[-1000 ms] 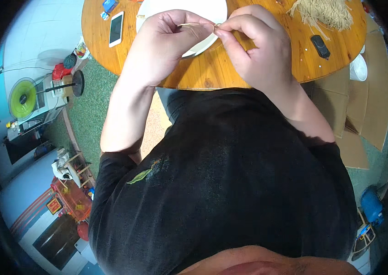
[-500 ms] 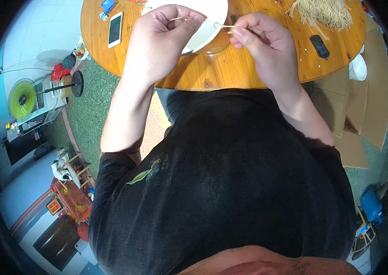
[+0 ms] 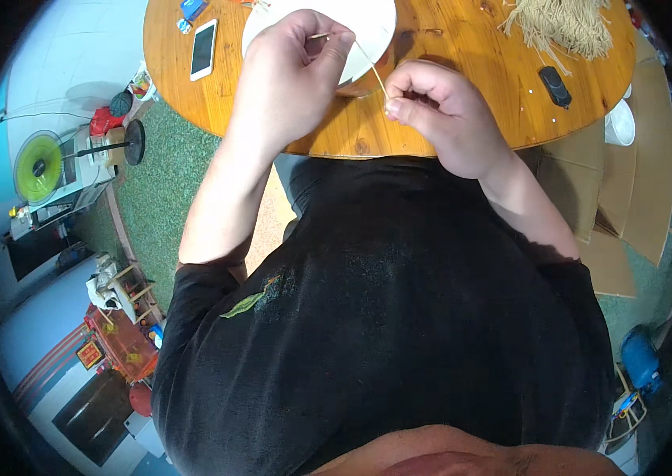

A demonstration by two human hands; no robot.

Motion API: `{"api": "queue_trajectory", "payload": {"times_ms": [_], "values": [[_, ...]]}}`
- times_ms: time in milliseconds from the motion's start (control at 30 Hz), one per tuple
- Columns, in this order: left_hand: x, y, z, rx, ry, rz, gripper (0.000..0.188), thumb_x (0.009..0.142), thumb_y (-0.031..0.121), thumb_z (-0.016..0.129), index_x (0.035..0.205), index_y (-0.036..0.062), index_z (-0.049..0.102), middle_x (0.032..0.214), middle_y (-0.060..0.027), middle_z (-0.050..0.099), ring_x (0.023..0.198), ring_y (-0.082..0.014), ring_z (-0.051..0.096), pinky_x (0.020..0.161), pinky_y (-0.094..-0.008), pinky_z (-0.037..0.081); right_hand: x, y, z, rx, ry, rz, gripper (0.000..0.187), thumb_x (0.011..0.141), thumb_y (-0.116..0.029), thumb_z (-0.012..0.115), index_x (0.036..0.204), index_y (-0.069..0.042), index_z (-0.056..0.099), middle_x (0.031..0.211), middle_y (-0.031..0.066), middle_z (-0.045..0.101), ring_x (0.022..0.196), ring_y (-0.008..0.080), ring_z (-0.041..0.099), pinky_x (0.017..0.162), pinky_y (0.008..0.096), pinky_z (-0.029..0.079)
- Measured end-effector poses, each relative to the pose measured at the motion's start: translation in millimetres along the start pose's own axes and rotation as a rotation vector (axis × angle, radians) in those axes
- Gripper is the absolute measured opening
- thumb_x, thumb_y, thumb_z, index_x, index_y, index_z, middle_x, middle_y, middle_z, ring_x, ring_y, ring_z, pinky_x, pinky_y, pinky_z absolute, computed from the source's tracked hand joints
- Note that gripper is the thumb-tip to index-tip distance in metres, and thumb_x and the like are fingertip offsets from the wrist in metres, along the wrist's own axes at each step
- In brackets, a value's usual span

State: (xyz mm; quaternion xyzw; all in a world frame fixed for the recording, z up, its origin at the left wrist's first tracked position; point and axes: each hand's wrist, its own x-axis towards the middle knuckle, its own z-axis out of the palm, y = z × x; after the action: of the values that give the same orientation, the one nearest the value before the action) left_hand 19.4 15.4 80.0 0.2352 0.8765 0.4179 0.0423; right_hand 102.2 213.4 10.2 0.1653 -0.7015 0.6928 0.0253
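Observation:
A thin beige cord [image 3: 371,65] runs taut and slanting between my two hands, over the front edge of a white plate [image 3: 380,20]. My left hand [image 3: 296,67] pinches it between thumb and forefinger, and a short piece of cord shows at the inner side of that grip. Lower and to the right, my right hand [image 3: 439,107] holds the other end between thumb and fingertip, with the remaining fingers curled. The cord's very tip is hidden in the right pinch. Part of the plate lies behind my left hand.
On the round wooden table [image 3: 471,47] lie a white phone [image 3: 203,51], a blue packet [image 3: 192,9], a black oval object [image 3: 554,86] and a heap of beige cords [image 3: 570,25]. Flattened cardboard [image 3: 629,174] covers floor at right. A green fan [image 3: 40,166] stands left.
My right hand has moved down and toward me, drawing the cord from a looped, nearly level line into a straight slant. My left hand has shifted slightly right and keeps its pinch.

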Motion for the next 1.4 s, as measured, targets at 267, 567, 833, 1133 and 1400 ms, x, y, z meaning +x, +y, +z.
{"api": "queue_trajectory", "payload": {"times_ms": [267, 567, 833, 1133, 1400], "values": [[-6.7, 3.5, 8.1, 0.023, 0.013, 0.033, 0.019, 0.095, 0.018, 0.074, 0.098, 0.0001, 0.074, 0.074, -0.0134, 0.07, 0.064, -0.0177, 0.067, 0.062, -0.0307, 0.054, 11.0, -0.8, 1.0, -0.216, 0.098, -0.562, 0.009, 0.08, 0.002, 0.072, 0.083, -0.002, 0.063, 0.104, 0.0108, 0.074, 0.075, 0.0112, 0.064, 0.068, 0.0253, 0.053], [-7.8, 6.3, 5.9, 0.029, 0.116, 0.117, 0.018, 0.094, 0.019, 0.076, 0.096, 0.0014, 0.075, 0.078, -0.0127, 0.071, 0.068, -0.019, 0.07, 0.062, -0.031, 0.054, 8.6, 3.3, 8.2, 0.269, 0.071, -0.177, 0.007, 0.1, -0.002, 0.062, 0.104, 0.002, 0.067, 0.105, 0.0116, 0.076, 0.087, 0.0124, 0.072, 0.081, 0.0258, 0.059], [-6.6, 6.4, -3.1, 0.216, 0.159, 0.35, 0.008, 0.09, 0.011, 0.076, 0.095, 0.0051, 0.076, 0.077, -0.0116, 0.065, 0.071, -0.0284, 0.066, 0.064, -0.0375, 0.052, 15.4, -11.5, 13.0, 0.478, 0.427, 0.057, 0.019, 0.1, -0.008, 0.066, 0.113, 0.006, 0.069, 0.106, 0.0178, 0.076, 0.091, 0.0203, 0.076, 0.083, 0.0278, 0.062], [0.5, 27.1, -16.8, 0.41, 0.088, 0.894, 0.018, 0.075, 0.003, 0.079, 0.092, 0.0091, 0.075, 0.08, -0.0067, 0.059, 0.077, -0.0254, 0.063, 0.068, -0.0369, 0.051, 21.3, -58.3, -7.5, 0.182, 0.136, 0.348, 0.022, 0.099, -0.013, 0.066, 0.108, 0.005, 0.073, 0.096, 0.0095, 0.076, 0.083, 0.0115, 0.073, 0.078, 0.0227, 0.06], [11.5, 31.5, -19.0, 0.352, 0.089, 0.962, 0.011, 0.082, 0.007, 0.077, 0.093, 0.0084, 0.073, 0.084, -0.0082, 0.061, 0.08, -0.0278, 0.066, 0.07, -0.0382, 0.053, 31.2, -69.5, -30.5, -0.057, -0.146, 0.367, 0.019, 0.101, -0.014, 0.065, 0.104, 0.003, 0.072, 0.09, 0.0045, 0.074, 0.08, 0.0074, 0.069, 0.077, 0.0217, 0.057]]}}
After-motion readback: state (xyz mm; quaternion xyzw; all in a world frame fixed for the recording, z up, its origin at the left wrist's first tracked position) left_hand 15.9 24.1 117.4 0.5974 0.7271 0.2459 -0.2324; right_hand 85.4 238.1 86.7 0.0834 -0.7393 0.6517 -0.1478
